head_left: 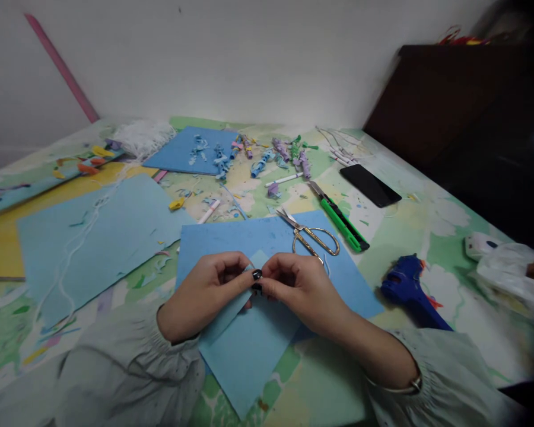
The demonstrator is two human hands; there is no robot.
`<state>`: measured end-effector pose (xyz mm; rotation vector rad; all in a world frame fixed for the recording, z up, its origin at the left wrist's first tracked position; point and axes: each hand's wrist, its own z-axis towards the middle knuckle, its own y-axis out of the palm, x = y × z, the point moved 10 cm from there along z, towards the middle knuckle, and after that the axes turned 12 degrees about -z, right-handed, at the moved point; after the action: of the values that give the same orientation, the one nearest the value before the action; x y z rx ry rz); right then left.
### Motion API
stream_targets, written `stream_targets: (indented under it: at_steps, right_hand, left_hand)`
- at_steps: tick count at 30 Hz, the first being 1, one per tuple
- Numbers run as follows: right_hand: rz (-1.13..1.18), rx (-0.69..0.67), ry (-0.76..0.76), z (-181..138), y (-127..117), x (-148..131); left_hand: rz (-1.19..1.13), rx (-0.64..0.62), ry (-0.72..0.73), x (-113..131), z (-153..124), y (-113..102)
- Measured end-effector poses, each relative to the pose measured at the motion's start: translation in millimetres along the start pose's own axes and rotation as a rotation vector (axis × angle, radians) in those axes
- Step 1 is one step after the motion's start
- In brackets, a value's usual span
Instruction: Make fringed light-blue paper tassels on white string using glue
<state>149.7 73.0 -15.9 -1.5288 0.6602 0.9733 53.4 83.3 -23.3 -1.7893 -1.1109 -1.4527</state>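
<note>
A light blue sheet of paper [258, 350] is pinched between both hands, with one edge turned up into a flap. My left hand [209, 290] is closed on the flap, thumb on top. Facing it, my right hand [300, 287] pinches the same paper, and the fingertips of both hands meet. The fingers partly hide the fold. Beneath lies a larger blue sheet [235, 231]. Gold-handled scissors [309, 234] rest on that sheet, just beyond my right hand. A green utility knife [342, 219] lies to their right.
A blue glue gun [404, 287] and a black phone [369, 185] lie on the right. On the left are a pale blue sheet [102, 237] and white string [84, 231]. Curled paper pieces [262, 163] and scraps are scattered towards the wall [249, 65].
</note>
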Motion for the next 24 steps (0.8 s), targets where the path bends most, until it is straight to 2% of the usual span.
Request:
stream_targets:
  at_steps: [5, 10, 15, 24]
  right_hand:
    - [0.13, -0.047, 0.026, 1, 4, 2]
    - [0.284, -0.098, 0.069, 3, 7, 5]
    - [0.24, -0.051, 0.04, 2, 2, 2]
    - [0.096, 0.022, 0.05, -2, -7, -2]
  left_hand:
    - [0.093, 0.044, 0.021, 3, 0, -5]
    - [0.073, 0.053, 0.039, 6, -1, -6]
    - [0.05, 0.056, 0.044, 8, -2, -6]
    - [-0.112, 0.016, -0.054, -6, -1, -1]
